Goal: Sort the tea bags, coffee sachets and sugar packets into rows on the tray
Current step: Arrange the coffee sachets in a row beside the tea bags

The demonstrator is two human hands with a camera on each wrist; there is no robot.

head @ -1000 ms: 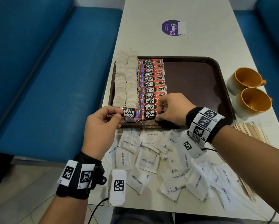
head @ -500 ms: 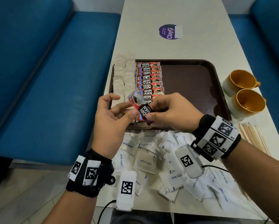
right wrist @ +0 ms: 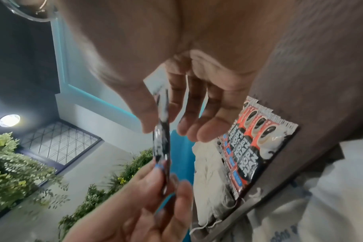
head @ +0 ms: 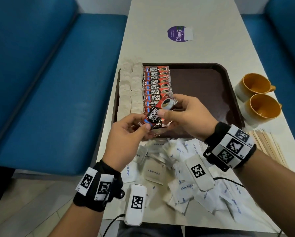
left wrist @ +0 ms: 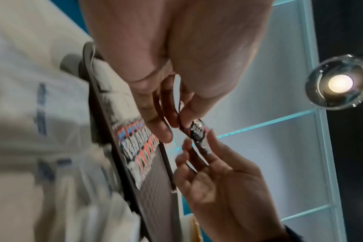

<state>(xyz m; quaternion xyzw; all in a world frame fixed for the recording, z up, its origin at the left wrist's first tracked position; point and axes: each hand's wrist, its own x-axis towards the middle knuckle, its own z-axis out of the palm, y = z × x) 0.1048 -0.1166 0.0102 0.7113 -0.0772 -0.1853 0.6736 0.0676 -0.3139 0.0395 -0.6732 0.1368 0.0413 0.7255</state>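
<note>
- While we hold it above the near edge of the tray (head: 232,93), a Kopi Juan coffee sachet (head: 158,113) sits tilted between our two hands, clear of the rows below
- Our left hand (head: 126,134) pinches the sachet's lower left end between thumb and curled fingers
- Our right hand (head: 186,115) pinches the upper right end, thumb on the printed face; the right wrist view shows the sachet edge-on (right wrist: 162,144), with the outer fingers (right wrist: 207,129) loosely spread
- On the brown tray, a row of Kopi Juan sachets (head: 157,86) lies overlapped from the far edge toward us, just right of the tea bags
- Two rows of pale tea bags (head: 131,86) fill the tray's left edge, touching the sachet row; some loose tea-bag strings lie at the near rim
- We see the tray's right half as bare brown surface
- White sugar packets (head: 186,185) lie in a loose, overlapping heap on the table (head: 160,48) between the tray and us, none on the tray
- Two yellow-lined mugs (head: 261,106) stand right of the tray, and we cannot tell if anything is in them
- Wooden stirrers (head: 268,142) lie beside them, nearer us
</note>
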